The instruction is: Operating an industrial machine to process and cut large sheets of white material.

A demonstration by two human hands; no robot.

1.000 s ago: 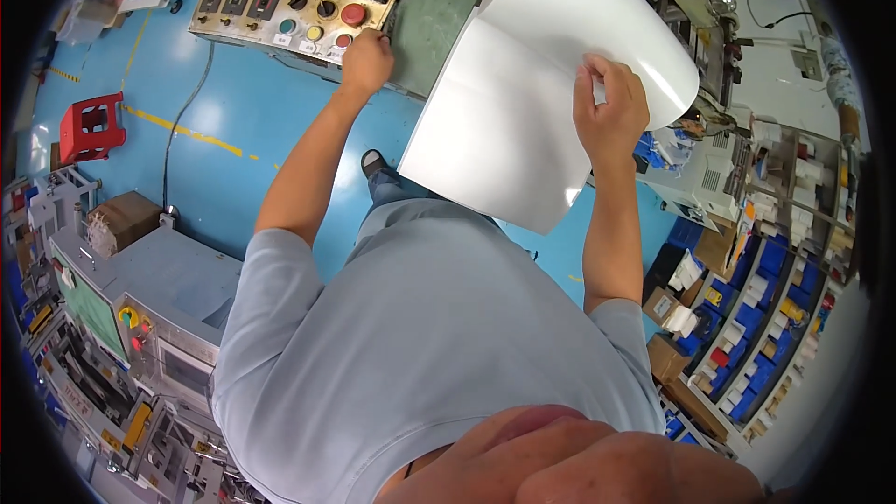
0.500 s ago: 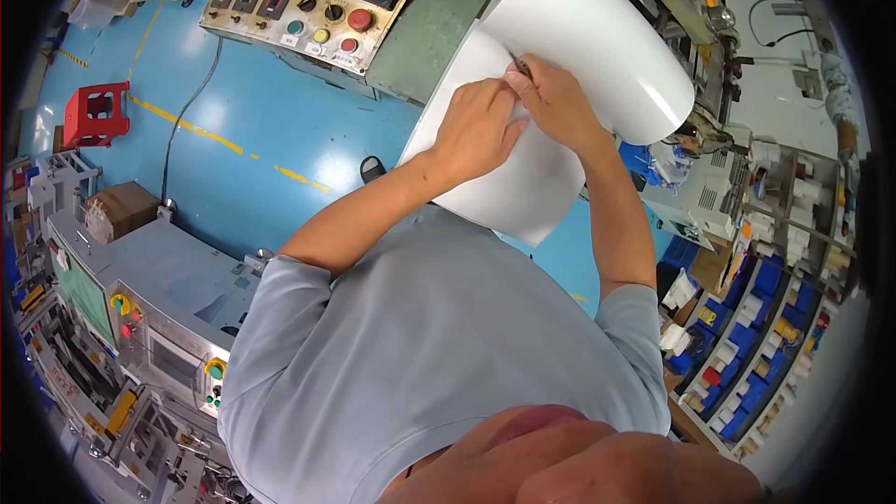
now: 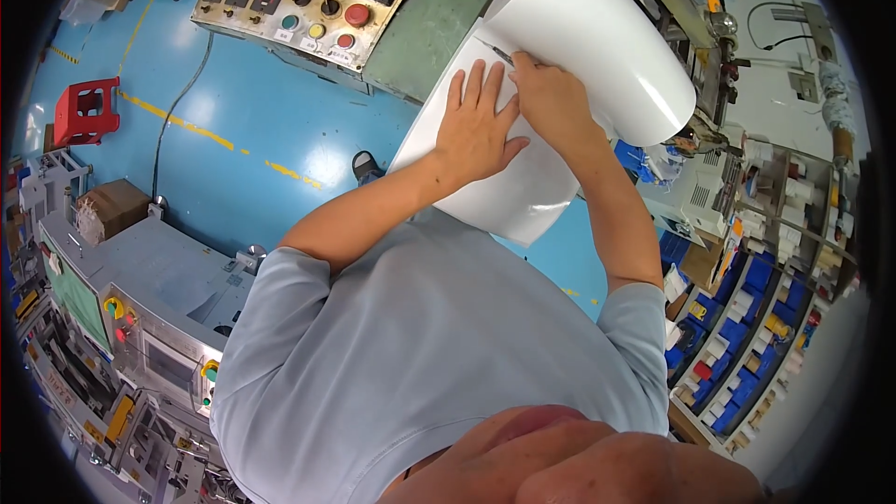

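Observation:
A large roll of glossy white sheet (image 3: 607,47) lies in the machine ahead of me, and its loose white sheet (image 3: 504,201) hangs down toward my body. My left hand (image 3: 476,131) lies flat on this sheet with its fingers spread. Just to its right, my right hand (image 3: 553,98) is closed round a thin, dark, knife-like tool (image 3: 502,55). The tool's slim end points up and left, at the sheet near the roll's left end. Most of its handle is hidden inside my fingers.
A control panel (image 3: 303,9) with knobs, buttons and a screen stands ahead to the left. On the blue floor are a red stool (image 3: 86,112) and a cable (image 3: 177,98). Another machine (image 3: 168,271) stands at left. Shelves of blue bins (image 3: 747,345) are at right.
My left hand has opened from its bent pose beside the right hand and now presses flat on the sheet. The tool shows more, its end farther up and left.

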